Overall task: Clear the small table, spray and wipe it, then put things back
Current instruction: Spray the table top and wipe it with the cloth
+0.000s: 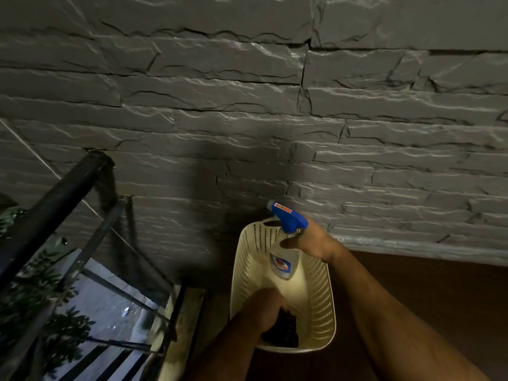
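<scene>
The person stands over a cream perforated basket that sits on a brown surface close against a grey stone-textured wall. The right hand grips the neck of a clear spray bottle just under its blue trigger head, holding the bottle upright inside the far end of the basket. The left hand reaches down into the near end, its fingers curled over a dark cloth lying on the basket floor; whether they actually pinch the cloth or only rest on it cannot be told, since the fingertips are hidden. To the left, a black metal railing runs beside foliage and an outdoor drop. The brown surface may be the small worktop of the task, yet too little of it shows to be sure, and whether it carries anything else cannot be told. Judging by both cleaning things sitting in the basket with a hand on each, the moment looks like either fetching the supplies before spraying or stowing them after wiping; nothing visible settles which. No wet sheen, cleared items or returned items appear to mark progress.
</scene>
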Available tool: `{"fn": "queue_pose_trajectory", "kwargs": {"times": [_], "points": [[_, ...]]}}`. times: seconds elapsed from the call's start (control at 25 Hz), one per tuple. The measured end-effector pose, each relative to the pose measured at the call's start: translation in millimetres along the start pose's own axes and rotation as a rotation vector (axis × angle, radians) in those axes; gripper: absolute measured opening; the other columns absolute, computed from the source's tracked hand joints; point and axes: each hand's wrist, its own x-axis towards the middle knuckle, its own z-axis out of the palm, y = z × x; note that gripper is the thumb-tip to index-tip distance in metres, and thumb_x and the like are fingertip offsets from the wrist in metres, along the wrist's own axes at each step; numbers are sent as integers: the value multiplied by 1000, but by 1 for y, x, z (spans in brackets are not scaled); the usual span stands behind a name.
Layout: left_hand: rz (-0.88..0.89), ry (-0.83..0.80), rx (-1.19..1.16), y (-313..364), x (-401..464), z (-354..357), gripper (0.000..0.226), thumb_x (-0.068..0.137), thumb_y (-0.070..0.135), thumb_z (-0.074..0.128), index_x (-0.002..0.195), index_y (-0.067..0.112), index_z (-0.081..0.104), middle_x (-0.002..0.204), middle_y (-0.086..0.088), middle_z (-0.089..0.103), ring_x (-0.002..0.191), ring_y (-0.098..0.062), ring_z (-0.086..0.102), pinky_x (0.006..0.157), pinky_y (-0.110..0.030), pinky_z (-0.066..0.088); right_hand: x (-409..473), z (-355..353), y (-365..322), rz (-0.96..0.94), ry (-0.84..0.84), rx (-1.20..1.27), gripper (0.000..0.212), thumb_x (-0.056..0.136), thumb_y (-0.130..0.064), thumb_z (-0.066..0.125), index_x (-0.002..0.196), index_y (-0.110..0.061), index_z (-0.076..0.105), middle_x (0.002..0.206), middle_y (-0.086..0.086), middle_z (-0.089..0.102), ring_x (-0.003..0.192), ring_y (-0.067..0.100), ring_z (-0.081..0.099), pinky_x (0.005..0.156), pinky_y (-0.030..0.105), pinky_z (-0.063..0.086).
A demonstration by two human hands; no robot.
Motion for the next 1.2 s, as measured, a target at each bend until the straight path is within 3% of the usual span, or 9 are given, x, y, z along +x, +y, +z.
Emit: {"fn": "queue_pose_trajectory", "kwargs": {"times": [0.24,0.4,0.68,1.0,1.12,1.2], "points": [[-31,29,0,-1,0,6,20,92,17,58,111,16,65,116,-3,64,108,-17,59,94,-34,48,4,7,-2,5,36,-62,42,82,-6,68,121,-19,58,119,-1,63,112,13,58,98,35,47],[-8,68,-14,0,-1,9,19,93,18,56,110,17,64,113,-2,64,107,-16,59,93,-31,48,6,9,7,21,58,-80,37,82,-10,69,117,-21,61,117,-2,66,110,13,61,99,42,49],[-42,140,-66,4,0,8,37,89,16,63,126,22,58,131,2,58,124,-15,50,106,-33,39,-10,11,10,28,98,-124,41,79,-7,71,116,-20,60,115,0,66,108,15,62,93,35,51],[-98,285,-139,27,-22,-11,26,95,29,53,119,24,61,124,6,61,116,-10,53,104,-29,40,-64,-3,16,-48,138,-98,76,77,-3,73,142,-22,38,127,-8,53,117,8,51,76,16,47],[-168,356,-141,51,-46,-20,22,97,30,47,105,25,66,106,6,67,98,-8,60,92,-30,49,-96,-6,27,-97,188,-171,73,78,-7,75,141,-18,40,138,0,51,125,17,50,91,24,48],[-193,436,-141,68,-67,-24,23,92,23,51,108,25,68,103,3,69,96,-15,63,87,-32,51,-116,-6,36,-86,190,-184,72,77,-10,76,140,-19,43,141,3,51,127,21,50,98,32,49]]}}
